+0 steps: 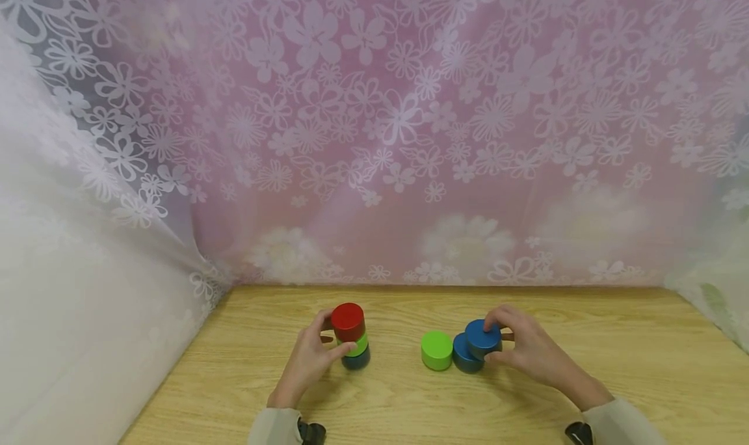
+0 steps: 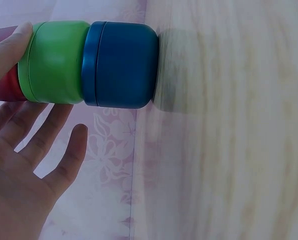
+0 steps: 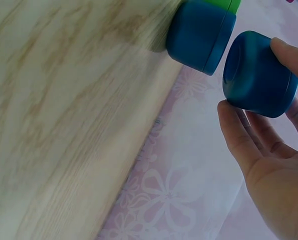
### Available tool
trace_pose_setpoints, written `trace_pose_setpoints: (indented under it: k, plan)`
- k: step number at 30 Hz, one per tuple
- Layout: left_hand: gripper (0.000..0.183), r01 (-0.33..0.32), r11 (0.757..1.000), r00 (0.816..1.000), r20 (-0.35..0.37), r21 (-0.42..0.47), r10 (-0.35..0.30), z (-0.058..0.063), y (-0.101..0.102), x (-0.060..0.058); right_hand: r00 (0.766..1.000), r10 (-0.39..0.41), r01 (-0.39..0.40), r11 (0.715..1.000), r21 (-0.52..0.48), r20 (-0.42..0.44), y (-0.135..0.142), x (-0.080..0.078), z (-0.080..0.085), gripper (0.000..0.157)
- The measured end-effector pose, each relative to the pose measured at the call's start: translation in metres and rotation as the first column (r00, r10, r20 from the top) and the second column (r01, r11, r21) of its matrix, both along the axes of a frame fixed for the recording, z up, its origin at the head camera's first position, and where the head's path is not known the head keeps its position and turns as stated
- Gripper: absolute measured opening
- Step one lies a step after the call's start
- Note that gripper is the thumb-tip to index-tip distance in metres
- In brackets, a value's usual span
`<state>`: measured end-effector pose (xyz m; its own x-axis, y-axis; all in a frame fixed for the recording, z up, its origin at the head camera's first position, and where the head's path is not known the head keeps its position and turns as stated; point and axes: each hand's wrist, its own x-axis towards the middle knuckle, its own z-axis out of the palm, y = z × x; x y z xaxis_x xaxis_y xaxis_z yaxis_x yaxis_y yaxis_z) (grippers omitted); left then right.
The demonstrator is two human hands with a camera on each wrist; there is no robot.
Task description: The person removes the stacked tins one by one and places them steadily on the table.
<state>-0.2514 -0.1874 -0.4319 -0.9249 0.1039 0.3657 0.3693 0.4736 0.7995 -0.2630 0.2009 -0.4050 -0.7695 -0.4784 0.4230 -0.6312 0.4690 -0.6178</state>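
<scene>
Small round lidded tins make up a stack at the left of the head view: a red tin (image 1: 348, 320) on top, a green tin (image 2: 59, 62) in the middle and a dark blue tin (image 2: 123, 65) below, upright on the table. My left hand (image 1: 309, 355) grips the stack at its upper part, thumb at the seam between red and green, fingers behind. My right hand (image 1: 529, 349) pinches a blue tin (image 3: 259, 75) between thumb and fingers. That tin is raised above a second blue tin (image 3: 199, 37) standing on the table.
Next to the standing blue tin, a second green tin (image 1: 437, 350) sits on the wooden table (image 1: 398, 406). A flowered pink curtain (image 1: 374, 139) hangs along the table's far edge, and a pale sheet (image 1: 88, 289) hangs at the left.
</scene>
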Motion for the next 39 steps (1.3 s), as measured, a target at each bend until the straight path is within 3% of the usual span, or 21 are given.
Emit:
trace_pose_setpoints:
  k: [12, 21, 39]
  plan:
    - [0.061, 0.001, 1.0, 1.0, 0.003, -0.002, -0.001, 0.0, -0.001, -0.001, 0.998, -0.069, 0.068, 0.997, 0.038, 0.012, 0.011, 0.001, -0.003, 0.045]
    - [0.061, -0.006, 1.0, 1.0, 0.009, -0.008, 0.007, -0.001, -0.002, -0.001, 0.994, -0.1, 0.102, 0.993, 0.066, -0.032, 0.021, 0.002, -0.009, 0.05]
    - [0.061, -0.004, 1.0, 1.0, -0.001, -0.016, 0.004, -0.001, -0.001, -0.001, 0.997, -0.078, 0.075, 0.976, 0.206, 0.004, 0.027, -0.007, -0.022, 0.056]
